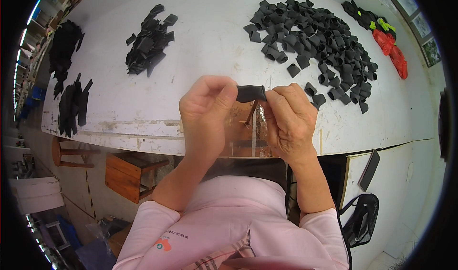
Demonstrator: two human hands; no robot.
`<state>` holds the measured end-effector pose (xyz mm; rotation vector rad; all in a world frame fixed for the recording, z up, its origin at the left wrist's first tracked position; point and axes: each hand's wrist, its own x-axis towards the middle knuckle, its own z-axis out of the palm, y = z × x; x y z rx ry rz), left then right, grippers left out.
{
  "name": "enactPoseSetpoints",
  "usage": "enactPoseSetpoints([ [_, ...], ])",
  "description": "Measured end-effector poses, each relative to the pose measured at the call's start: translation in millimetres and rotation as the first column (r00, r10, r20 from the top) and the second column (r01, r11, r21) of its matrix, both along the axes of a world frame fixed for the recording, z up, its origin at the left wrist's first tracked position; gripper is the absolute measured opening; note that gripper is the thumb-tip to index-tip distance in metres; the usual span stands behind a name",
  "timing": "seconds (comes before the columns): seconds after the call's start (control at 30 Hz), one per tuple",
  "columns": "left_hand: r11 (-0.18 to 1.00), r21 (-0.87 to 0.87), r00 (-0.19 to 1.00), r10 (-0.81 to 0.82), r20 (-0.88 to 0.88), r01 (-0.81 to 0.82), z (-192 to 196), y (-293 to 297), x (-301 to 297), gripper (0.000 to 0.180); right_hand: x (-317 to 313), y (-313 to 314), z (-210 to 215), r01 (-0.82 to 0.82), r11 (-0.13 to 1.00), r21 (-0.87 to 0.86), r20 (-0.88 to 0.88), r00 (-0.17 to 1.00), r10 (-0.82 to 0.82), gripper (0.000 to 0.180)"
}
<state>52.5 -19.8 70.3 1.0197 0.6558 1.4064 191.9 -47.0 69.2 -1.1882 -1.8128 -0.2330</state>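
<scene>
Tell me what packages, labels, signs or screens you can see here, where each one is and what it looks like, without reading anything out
Red plastic bags: far right of the white table, beyond the big pile of black pieces; crumpled, bright red.
Dark flat slab, maybe a phone or tablet: on the lower surface at right; rectangular, with nothing showing on it.
Printed mark on the pink top: bottom centre-left; small, orange and green.
No signs visible.

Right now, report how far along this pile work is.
Looks done: a smaller heap of flat black pieces lies at the left. In hand: left hand and right hand pinch one black tube piece. Left: the big pile of black loops.
</scene>
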Motion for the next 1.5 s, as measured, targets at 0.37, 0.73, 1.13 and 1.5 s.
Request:
enactPoseSetpoints([
  [0.37,0.999,0.000,0.999,0.052,0.010,-0.052,-2.6,2.3,1.5,0.007,-3.0,-3.2,21.1,-0.076,0.960,-0.271,-0.201,0.979,0.021,0.008],
  [0.73,0.850,0.511,0.882,0.141,-0.450,0.125,13.0,15.6,1.2,0.007,-0.1,2.2,14.7,-0.174,0.955,-0.239,-0.349,0.934,0.083,0.008],
  [1.13,0.895,0.430,0.923,0.064,-0.380,0.114,9.5,18.0,-0.1,0.005,-3.0,7.0,5.6,-0.128,0.978,-0.166,-0.278,0.957,0.078,0.009],
  [1.5,0.954,0.265,0.890,-0.006,-0.455,0.142,-10.8,12.9,-1.8,0.006,-8.6,10.6,-11.5,-0.027,1.000,-0.013,-0.285,0.958,0.022,0.006],
])
